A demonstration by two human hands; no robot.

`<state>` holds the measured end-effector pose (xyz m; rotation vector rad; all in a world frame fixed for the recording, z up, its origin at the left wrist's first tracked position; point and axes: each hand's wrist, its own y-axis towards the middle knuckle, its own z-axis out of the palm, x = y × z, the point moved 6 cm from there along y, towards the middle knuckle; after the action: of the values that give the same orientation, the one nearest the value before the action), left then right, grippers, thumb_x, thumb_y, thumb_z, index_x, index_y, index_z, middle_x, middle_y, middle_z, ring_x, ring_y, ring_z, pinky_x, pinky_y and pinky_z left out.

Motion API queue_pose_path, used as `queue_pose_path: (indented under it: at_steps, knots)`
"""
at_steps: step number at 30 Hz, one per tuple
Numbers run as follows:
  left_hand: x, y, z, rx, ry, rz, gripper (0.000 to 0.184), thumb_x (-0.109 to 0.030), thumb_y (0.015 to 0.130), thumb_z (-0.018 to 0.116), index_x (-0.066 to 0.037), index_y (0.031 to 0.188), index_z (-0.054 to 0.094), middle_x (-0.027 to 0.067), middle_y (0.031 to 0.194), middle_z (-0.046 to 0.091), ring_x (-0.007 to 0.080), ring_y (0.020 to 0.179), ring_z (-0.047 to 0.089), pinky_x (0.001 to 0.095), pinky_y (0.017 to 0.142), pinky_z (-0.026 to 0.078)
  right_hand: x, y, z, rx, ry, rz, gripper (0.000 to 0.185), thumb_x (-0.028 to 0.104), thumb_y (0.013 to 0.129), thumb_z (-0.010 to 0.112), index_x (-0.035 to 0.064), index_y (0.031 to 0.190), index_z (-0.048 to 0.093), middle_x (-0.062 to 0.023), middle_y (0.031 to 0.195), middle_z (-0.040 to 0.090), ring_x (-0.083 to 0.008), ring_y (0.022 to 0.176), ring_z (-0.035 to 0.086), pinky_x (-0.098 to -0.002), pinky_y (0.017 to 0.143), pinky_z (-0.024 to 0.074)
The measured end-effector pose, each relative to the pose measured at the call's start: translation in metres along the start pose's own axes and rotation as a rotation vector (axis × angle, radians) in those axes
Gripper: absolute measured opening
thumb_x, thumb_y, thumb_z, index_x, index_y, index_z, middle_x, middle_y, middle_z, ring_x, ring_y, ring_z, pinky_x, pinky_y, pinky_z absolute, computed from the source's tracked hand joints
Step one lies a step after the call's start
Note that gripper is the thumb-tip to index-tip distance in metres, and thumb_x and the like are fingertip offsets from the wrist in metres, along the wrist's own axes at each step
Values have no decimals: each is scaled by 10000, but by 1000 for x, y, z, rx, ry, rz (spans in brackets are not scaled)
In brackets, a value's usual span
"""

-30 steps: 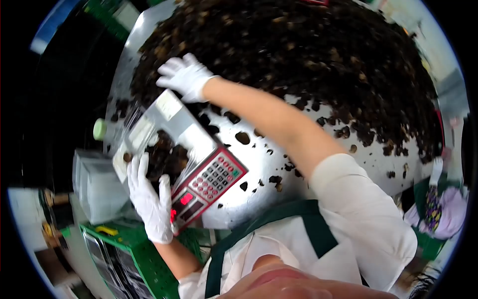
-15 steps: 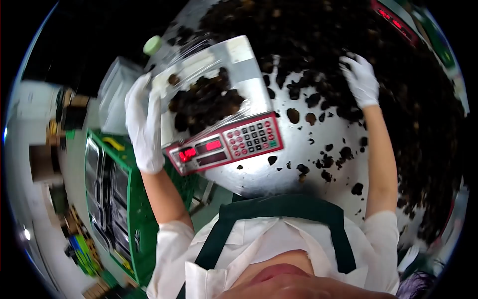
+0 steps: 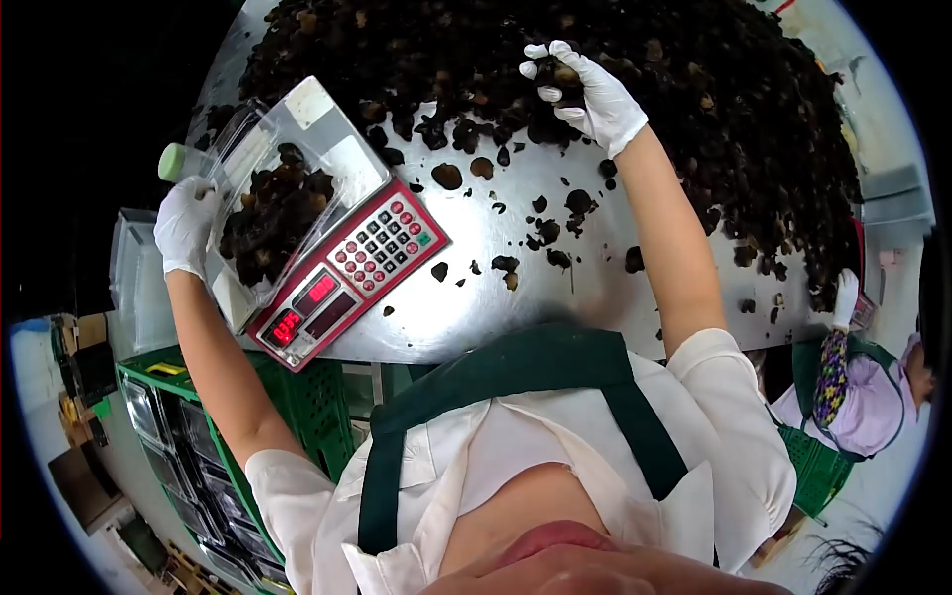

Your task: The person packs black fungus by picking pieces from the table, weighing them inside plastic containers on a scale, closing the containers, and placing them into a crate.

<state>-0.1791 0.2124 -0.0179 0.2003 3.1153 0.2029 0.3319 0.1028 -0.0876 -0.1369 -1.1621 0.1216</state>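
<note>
A half-closed white-gloved right hand [image 3: 592,99] is held over the near edge of a broad heap of dark brown, leaf-like pieces [image 3: 436,59] on a shiny metal table [image 3: 476,307]. Its fingers are curved towards the thumb, and a few of the dark pieces are grasped in the hollow between them; how many cannot be told. The palm is mostly turned out of sight.

The white-gloved left hand [image 3: 186,226] is bent inwards, its fingers curled against the outer edge of clear plastic packaging [image 3: 315,226]. Whether the plastic is pinched or merely touched cannot be told. Inside this packaging a small clump of the same pieces is contained, and the whole is borne on the flat platform of a silver-and-white electronic scale [image 3: 367,177] with a red-framed keypad, whose display is lit with red digits. Just beside the left hand a pale green round cap [image 3: 172,162] is seen.

Loose pieces are scattered on the bare metal between the scale and the heap. Below the scale a green plastic crate [image 3: 322,407] is placed. At the far right, another person's white-gloved hand [image 3: 846,297] is held near the heap's edge.
</note>
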Motion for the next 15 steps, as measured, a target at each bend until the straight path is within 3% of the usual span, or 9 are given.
queue_pose_path:
  at_steps: [1,3,7,9,11,14,15]
  knots:
    - [-2,-8,-5,4,7,-15,304,-281,860,694,-75,1077,752,145,949,740,324,915,715,395,812,539,-3,-2,5,26,50,28,295,314,1031,585,120,1233,676,-22,1065,698,-82,708,486,-162,456,308]
    - [-16,-41,-36,-255,-316,42,248,-228,908,692,-85,1102,749,130,995,740,305,894,709,383,808,538,-19,5,13,56,113,86,311,337,1038,594,97,1218,678,-33,1058,692,-78,696,490,-150,416,291]
    - [-26,-110,-25,-190,-668,-129,217,-144,931,722,-103,1142,754,63,1006,734,170,846,648,314,828,523,-14,10,65,148,-95,82,327,357,1044,601,92,1213,689,-19,1023,705,-49,616,462,-159,418,274]
    - [-45,-133,-25,-252,-535,109,264,-126,935,720,-97,1197,733,60,1006,721,133,859,628,284,840,515,-5,15,112,212,-253,-21,318,385,1027,626,109,1153,719,22,953,697,-16,611,456,-160,447,261]
    - [-44,-142,-25,-235,-802,-36,308,-113,946,710,-77,1252,700,52,1031,700,121,891,627,276,855,515,6,19,167,275,-496,-36,345,398,1030,596,128,1224,687,80,1002,678,0,642,462,-169,481,313]
    - [-36,-152,-32,-280,-945,-84,349,-117,958,704,-52,1298,662,50,1094,665,122,921,631,285,882,517,9,24,243,430,-695,-263,384,419,1001,632,103,1215,676,13,997,682,-88,851,669,-244,725,537]
    - [-34,-154,-36,-318,-995,-90,350,-120,962,702,-44,1301,656,51,1120,654,126,927,632,291,890,517,-8,46,257,474,-752,-493,399,431,990,660,94,1204,667,-21,999,697,-100,861,691,-278,763,565]
